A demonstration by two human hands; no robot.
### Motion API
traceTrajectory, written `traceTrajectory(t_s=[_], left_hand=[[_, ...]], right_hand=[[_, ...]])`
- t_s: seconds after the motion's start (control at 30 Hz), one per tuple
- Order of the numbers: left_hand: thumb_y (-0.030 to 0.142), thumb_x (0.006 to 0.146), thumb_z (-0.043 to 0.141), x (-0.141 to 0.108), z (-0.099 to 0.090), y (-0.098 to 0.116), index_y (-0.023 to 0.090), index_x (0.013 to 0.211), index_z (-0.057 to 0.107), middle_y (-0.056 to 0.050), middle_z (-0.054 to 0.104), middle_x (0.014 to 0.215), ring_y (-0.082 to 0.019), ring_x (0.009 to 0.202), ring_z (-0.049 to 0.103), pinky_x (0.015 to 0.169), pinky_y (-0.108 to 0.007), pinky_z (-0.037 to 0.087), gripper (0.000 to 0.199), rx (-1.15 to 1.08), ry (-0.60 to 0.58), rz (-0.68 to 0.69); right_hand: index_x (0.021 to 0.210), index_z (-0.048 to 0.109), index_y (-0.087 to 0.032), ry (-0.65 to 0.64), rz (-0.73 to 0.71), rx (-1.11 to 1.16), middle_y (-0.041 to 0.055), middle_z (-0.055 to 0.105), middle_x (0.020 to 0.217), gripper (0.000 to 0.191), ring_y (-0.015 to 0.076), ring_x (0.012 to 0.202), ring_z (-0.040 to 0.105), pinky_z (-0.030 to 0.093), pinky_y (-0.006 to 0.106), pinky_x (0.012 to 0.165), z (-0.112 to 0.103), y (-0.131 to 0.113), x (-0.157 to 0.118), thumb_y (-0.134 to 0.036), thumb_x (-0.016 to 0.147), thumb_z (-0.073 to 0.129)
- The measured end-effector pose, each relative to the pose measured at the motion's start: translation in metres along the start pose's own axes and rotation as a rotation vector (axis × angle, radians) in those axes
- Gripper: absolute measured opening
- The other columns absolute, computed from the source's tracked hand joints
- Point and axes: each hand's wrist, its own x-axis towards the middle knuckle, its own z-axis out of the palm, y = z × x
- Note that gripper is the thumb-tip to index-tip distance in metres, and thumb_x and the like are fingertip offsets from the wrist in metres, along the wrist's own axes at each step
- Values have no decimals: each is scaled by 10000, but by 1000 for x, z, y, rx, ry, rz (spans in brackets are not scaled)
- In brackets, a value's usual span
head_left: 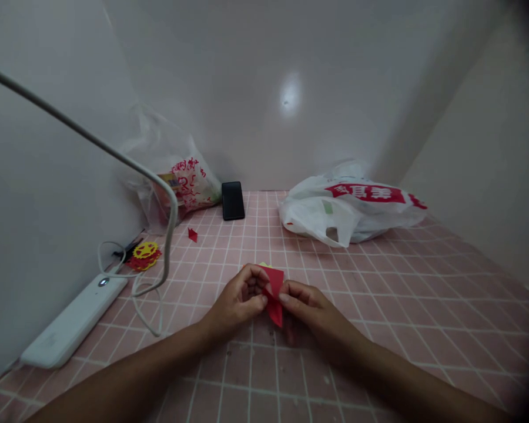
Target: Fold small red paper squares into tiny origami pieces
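Between my two hands is a piece of folded red paper (275, 312), its lower end coming to a point. My left hand (245, 296) pinches its left edge with thumb and curled fingers. On the other side, the thumb and forefinger of my right hand (305, 302) grip the paper near its middle fold. Just behind the red paper a bit of something yellow (265, 265) peeks out, mostly hidden. A small folded red paper piece (193, 235) lies farther off to the left on the pink tiled surface (229, 376).
A white power bank (74, 320) with a cable (158, 176) lies at left, beside yellow and red cut-out discs (144, 252). At the back are a black phone (233, 201), a clear plastic bag (194, 182) and a white plastic bag (348, 205). Walls enclose the surface.
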Motion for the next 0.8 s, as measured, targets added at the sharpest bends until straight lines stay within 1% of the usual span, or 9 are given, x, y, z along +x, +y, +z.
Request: traceTrajectory(t_s=[0.13,0.3,0.4,0.5,0.57,0.7,0.8], left_hand=[[171,733,635,1,-1,-4,181,912,493,-18,551,858,-148,790,516,723,-285,396,229,-21,5,1],[169,722,645,0,0,-3,184,914,495,-17,559,850,-150,790,521,728,-285,401,244,-27,2,-22],[172,713,657,0,1,-2,185,903,501,-15,557,852,-145,777,521,717,-279,400,246,-36,-12,-41],[187,726,656,0,1,-4,187,906,509,-13,559,845,-144,769,523,705,-275,396,232,-54,-12,-41],[191,735,650,0,0,-4,187,909,513,-12,562,839,-143,764,523,698,-273,393,221,-57,-10,-39],[194,723,657,0,0,-3,187,914,520,-11,561,832,-145,751,523,695,-278,391,235,-20,-13,-58],[182,724,648,-2,1,-2,187,913,523,-14,565,839,-154,773,531,724,-290,399,228,11,-38,-49]], right_hand=[[773,496,-191,-29,0,7,-31,596,574,366,87,399,517,345,203,415,0,3,0,-527,845,623],[755,492,-192,-45,-15,-13,-37,577,551,353,85,407,496,334,205,423,2,6,-1,-501,850,635],[730,492,-190,-37,-25,-29,-37,562,539,364,86,410,489,331,209,423,3,5,-1,-506,858,621],[739,498,-192,-59,-18,-37,-31,566,546,373,91,422,497,342,216,432,3,4,-1,-530,861,599],[746,494,-195,-71,-15,-40,-32,567,552,354,91,427,495,345,218,439,3,2,-1,-512,852,610],[737,465,-205,-22,-16,-67,-36,564,557,316,89,421,478,351,222,438,5,3,-1,-460,837,621],[735,461,-207,15,-31,-117,-40,543,542,297,95,426,469,352,226,437,6,4,-2,-439,849,608]])
